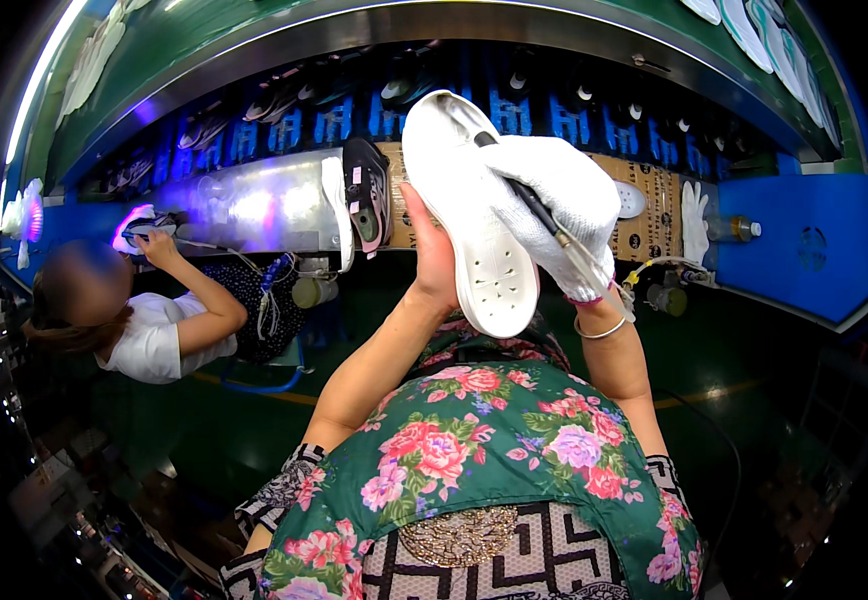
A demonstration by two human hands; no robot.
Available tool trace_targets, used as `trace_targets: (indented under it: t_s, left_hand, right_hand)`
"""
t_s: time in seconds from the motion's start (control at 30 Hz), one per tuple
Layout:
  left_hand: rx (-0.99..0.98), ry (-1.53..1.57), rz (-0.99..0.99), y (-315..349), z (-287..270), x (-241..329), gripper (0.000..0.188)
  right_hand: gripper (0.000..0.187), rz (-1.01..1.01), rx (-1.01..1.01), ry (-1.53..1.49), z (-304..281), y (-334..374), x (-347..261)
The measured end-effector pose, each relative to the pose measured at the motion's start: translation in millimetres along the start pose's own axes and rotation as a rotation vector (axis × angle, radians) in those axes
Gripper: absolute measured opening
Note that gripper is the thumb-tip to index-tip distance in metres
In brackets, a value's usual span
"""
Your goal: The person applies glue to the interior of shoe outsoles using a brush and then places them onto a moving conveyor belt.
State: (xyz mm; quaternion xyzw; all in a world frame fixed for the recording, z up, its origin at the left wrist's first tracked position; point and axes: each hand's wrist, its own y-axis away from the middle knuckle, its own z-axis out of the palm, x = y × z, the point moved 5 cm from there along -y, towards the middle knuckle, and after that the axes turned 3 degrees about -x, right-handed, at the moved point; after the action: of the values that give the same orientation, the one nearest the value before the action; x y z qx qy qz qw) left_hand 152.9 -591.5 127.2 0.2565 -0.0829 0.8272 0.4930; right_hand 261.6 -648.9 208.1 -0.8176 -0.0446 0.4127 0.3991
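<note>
My bare left hand grips a white foam shoe sole along its left edge. The sole is tilted up in front of me, its wide end away and its end with several small holes towards me. My right hand, in a white knit glove, is closed around a dark-handled glue brush with a pale tube trailing from its back end. The brush's tip lies at the far end of the sole, against the inner side of the rim. The gloved fingers cover part of the sole's right edge.
On the bench stand a black-and-pink shoe and another white sole. Cardboard, a white glove and a bottle lie to the right. Shoes on blue racks line the back. A co-worker sits at left.
</note>
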Motion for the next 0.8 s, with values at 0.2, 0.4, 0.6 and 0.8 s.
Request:
trace_targets:
  t_s: [0.2, 0.4, 0.6, 0.8]
  left_hand:
    - [0.070, -0.238, 0.001, 2, -11, 0, 0.104]
    - [0.118, -0.091, 0.062, 4, -28, -1, 0.102]
    - [0.131, -0.284, -0.030, 8, -46, 8, 0.101]
    - [0.082, -0.100, 0.047, -6, -39, 27, 0.103]
  right_hand:
    - [0.040, 0.001, -0.223, 0.095, 22, 21, -17]
    - [0.030, 0.088, -0.116, -0.007, 7, 7, -7]
    - [0.025, -0.112, -0.222, 0.070, 31, 22, -17]
    - [0.030, -0.012, -0.175, 0.030, 14, -1, -4]
